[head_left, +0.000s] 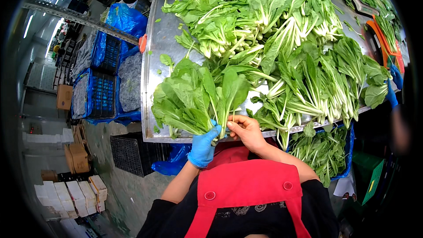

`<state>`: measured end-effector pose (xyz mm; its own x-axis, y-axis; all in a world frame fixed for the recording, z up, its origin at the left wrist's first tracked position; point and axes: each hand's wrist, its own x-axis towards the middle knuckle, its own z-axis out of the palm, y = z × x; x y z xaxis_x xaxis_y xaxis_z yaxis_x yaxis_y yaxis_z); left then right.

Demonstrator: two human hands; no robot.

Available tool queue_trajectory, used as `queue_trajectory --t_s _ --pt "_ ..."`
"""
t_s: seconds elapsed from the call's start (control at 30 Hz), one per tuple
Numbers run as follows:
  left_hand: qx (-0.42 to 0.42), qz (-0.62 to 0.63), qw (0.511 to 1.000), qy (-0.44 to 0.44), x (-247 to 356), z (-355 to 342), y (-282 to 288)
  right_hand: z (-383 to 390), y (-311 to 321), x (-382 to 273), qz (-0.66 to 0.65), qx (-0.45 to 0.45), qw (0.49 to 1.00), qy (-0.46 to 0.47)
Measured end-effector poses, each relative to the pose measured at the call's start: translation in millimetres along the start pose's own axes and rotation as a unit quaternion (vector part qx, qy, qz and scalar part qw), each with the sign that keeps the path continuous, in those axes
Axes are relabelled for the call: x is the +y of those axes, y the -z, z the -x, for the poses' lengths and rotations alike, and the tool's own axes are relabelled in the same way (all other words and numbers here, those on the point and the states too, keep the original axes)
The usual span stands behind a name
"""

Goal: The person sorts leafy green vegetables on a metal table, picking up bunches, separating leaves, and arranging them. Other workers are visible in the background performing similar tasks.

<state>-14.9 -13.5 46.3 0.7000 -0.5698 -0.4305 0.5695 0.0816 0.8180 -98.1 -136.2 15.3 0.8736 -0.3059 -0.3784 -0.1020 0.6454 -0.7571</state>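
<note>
My left hand [202, 148], in a blue glove, grips a bunch of leafy greens [185, 97] by the stem ends at the near edge of the steel table [153, 39]. Just to its right, my bare right hand [243, 130] pinches the stalk of an upright green stem [228, 97] at the bunch's side. Large piles of pale-stalked greens [304, 75] cover the table ahead and to the right.
Blue-lined crates [101, 92] stand left of the table. A black crate [130, 154] and white boxes [68, 196] are on the floor. Below the table's right side are a crate of greens [319, 154] and a green crate [368, 176]. Another person's blue-gloved hand [394, 79] is at far right.
</note>
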Motion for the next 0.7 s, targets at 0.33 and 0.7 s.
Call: queue_trajectory --t_s 0.33,0.7 --pt "-0.025 -0.296 0.943 -0.151 4 5 3 0 -17 -5 0.022 0.004 0.998 0.06" --pt "0.125 0.153 0.971 -0.137 48 -15 55 -22 -22 -27 0.356 -0.057 0.933 0.005"
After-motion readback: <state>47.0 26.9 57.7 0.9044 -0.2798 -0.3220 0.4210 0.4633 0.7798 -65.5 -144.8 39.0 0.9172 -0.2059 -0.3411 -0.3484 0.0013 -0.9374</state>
